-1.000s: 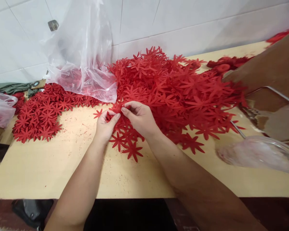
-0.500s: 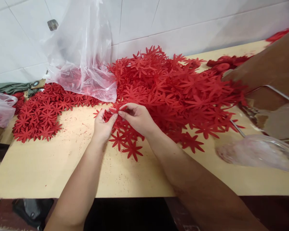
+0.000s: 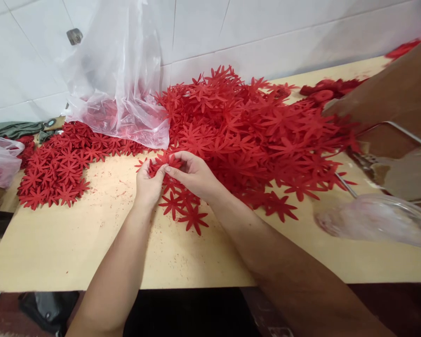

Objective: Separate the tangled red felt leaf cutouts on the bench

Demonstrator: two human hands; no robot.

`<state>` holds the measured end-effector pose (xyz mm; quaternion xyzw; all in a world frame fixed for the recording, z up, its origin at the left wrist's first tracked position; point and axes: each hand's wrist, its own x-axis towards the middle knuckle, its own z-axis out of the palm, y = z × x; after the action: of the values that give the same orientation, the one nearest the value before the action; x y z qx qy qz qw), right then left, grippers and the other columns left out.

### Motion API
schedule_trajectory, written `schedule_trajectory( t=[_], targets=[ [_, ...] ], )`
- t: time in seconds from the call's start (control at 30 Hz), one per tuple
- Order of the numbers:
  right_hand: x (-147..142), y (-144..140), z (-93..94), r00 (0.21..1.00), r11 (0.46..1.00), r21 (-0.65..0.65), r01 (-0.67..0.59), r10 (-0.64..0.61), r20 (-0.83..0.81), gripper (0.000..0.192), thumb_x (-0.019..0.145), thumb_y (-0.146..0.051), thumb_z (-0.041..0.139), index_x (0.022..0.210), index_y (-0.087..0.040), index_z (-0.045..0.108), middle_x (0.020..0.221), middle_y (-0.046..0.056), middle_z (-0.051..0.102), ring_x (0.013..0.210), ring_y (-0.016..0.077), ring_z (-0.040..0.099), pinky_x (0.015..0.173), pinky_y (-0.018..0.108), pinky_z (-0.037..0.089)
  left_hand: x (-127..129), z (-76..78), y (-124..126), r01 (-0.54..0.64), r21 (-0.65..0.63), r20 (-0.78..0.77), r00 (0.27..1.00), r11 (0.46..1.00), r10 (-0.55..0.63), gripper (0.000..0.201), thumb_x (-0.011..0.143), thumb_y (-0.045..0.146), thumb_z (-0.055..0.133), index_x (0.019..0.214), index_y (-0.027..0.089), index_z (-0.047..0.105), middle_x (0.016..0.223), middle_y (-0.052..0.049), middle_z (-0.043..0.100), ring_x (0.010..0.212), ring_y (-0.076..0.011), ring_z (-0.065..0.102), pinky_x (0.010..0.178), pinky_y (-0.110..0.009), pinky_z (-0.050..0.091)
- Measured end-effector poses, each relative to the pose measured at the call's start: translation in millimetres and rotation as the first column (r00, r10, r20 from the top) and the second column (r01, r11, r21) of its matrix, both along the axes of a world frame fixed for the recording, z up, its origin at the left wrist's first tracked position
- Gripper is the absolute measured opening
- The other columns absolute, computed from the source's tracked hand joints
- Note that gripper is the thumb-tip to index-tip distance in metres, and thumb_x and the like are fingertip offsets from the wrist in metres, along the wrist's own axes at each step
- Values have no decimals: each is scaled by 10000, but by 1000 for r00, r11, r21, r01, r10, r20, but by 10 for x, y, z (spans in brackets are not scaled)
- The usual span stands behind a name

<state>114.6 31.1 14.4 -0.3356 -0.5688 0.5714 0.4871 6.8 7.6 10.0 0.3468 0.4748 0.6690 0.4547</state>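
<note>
Between my two hands are red flower-shaped cutouts (image 3: 163, 161) with long narrow petals, held just above the table. My left hand (image 3: 149, 180) is closed on them from the left, thumb on top. My right hand (image 3: 192, 175) pinches the same cutouts from the right, its thumb tip meeting the left thumb. How many layers they hold I cannot tell. Right behind and beside my hands spreads a large loose heap of red cutouts (image 3: 238, 126). One loose red cutout (image 3: 193, 219) lies in front of my right hand.
Darker red cutouts (image 3: 56, 173) lie in a flatter pile at left. A clear plastic bag (image 3: 122, 93) stands against the tiled wall. At right are a cardboard box (image 3: 393, 103) and a clear plastic container (image 3: 375, 217). The wooden table's (image 3: 108, 255) front edge runs near my body.
My right thumb and fingers have shifted slightly left against the left thumb. The cutouts between my hands now show their petals spread out. The view has moved very slightly.
</note>
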Motion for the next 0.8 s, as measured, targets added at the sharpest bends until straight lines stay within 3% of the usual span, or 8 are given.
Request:
schedule_trajectory(
  t=[0.2, 0.4, 0.6, 0.8],
  targets=[
    [42, 54, 2, 999, 999, 13, 47, -47, 9, 237, 630, -381, 715, 719, -205, 583, 656, -31, 563, 608, 100, 501, 643, 277, 460, 7, -2, -7, -37, 2, -2, 999, 999, 37, 260, 598, 264, 786, 708, 179, 566, 651, 66, 607, 618, -63, 557, 676, -208, 471],
    [44, 45, 21, 997, 997, 27, 69, -69, 17, 271, 604, -412, 747, 679, -200, 595, 647, -19, 588, 604, 106, 500, 609, 275, 437, 5, -3, -15, 13, -26, 50, 999, 1000, -12, 309, 605, 355, 799, 738, 188, 575, 660, 61, 603, 638, -78, 574, 701, -234, 491],
    [162, 102, 80, 969, 966, 82, 244, -246, 10, 176, 634, -329, 735, 637, -206, 608, 612, -16, 585, 587, 114, 502, 589, 288, 430, 46, 5, -39, 80, -47, 62, 995, 996, -78, 304, 608, 335, 805, 744, 191, 574, 663, 68, 599, 598, -63, 547, 686, -230, 477],
    [490, 331, 49, 874, 880, 32, 474, -465, -137, 170, 727, -332, 687, 715, -243, 543, 626, -30, 555, 550, 127, 554, 573, 319, 500, -36, -31, -15, 36, -46, 32, 999, 998, -34, 289, 612, 305, 802, 760, 190, 582, 587, 79, 549, 522, -54, 504, 605, -216, 446]
  ],
)
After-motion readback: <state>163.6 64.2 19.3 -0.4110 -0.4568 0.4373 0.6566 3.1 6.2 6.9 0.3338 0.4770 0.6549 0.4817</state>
